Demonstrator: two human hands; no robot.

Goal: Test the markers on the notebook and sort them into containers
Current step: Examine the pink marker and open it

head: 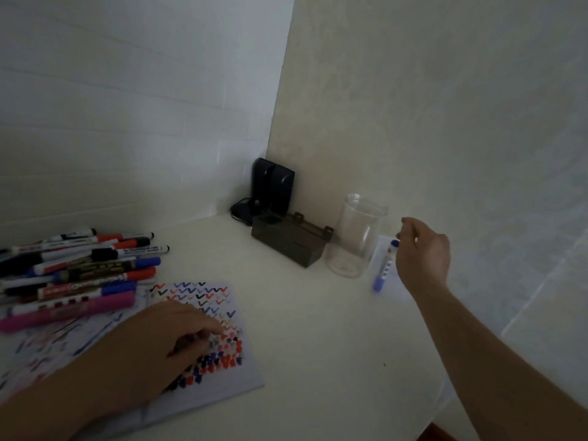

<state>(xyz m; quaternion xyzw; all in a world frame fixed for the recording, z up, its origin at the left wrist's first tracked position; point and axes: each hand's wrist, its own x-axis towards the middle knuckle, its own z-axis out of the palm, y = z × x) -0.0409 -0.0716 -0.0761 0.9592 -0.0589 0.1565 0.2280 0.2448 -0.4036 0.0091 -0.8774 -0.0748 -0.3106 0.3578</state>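
My right hand (423, 253) reaches to the right of a clear glass jar (356, 237) and pinches the top end of a blue marker (383, 268). That marker stands tilted, its lower end down inside a faint clear container (405, 291) by the wall. My left hand (152, 348) rests on the open notebook (241, 380), fingers loosely curled over rows of red, blue and black test marks. A pile of several markers (82, 268) in black, red, blue and magenta lies at the notebook's far left.
A dark smoky plastic box (286, 243) stands left of the jar. Behind it, in the corner, are two black speakers (272, 183) with a cable. Walls close the table at the back and right.
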